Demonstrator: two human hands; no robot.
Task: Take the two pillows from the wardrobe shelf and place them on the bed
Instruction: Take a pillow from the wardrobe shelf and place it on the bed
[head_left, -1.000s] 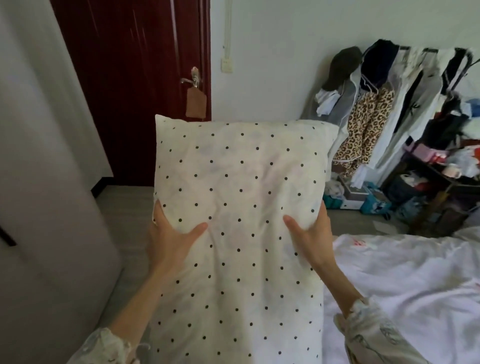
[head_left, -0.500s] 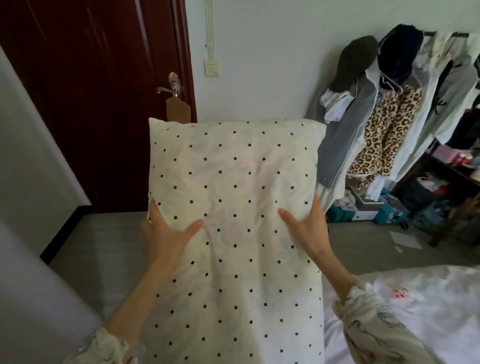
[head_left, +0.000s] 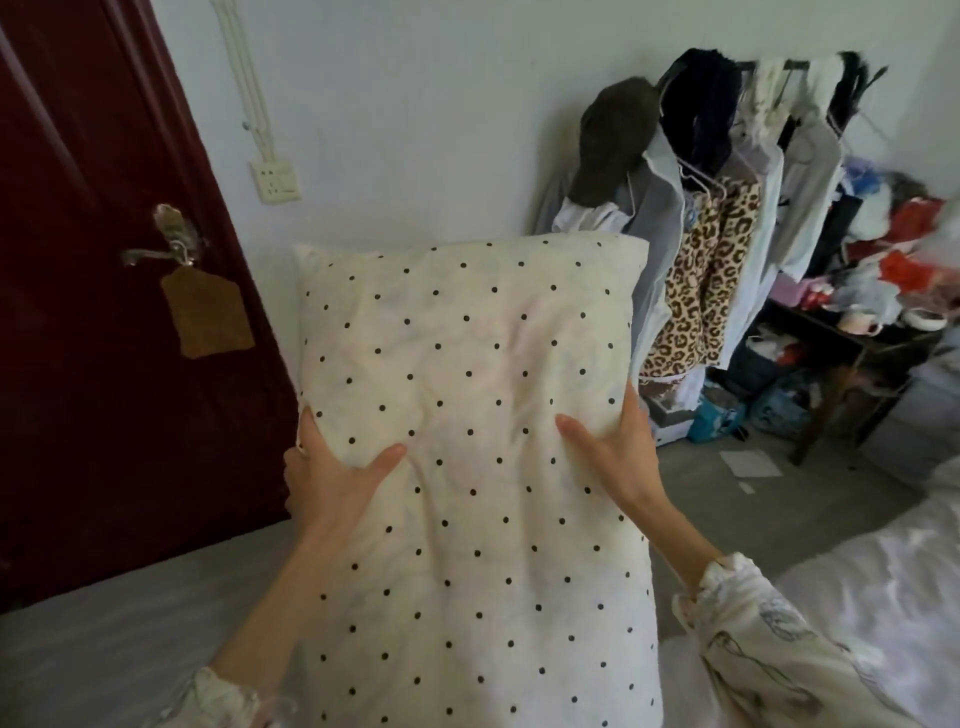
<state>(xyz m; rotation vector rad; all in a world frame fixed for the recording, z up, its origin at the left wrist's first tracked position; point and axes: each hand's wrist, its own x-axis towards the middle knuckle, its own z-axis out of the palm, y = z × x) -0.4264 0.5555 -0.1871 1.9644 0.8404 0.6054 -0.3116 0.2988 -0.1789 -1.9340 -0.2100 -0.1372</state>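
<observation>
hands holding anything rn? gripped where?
Yes: the polka-dot pillow, held upright by both hands. The left hand clamps its left edge and the right hand its right edge, about mid-height, thumbs on the front.

Home bedroom (bed (head_left: 857, 597), clothes rack (head_left: 727, 218))
</observation>
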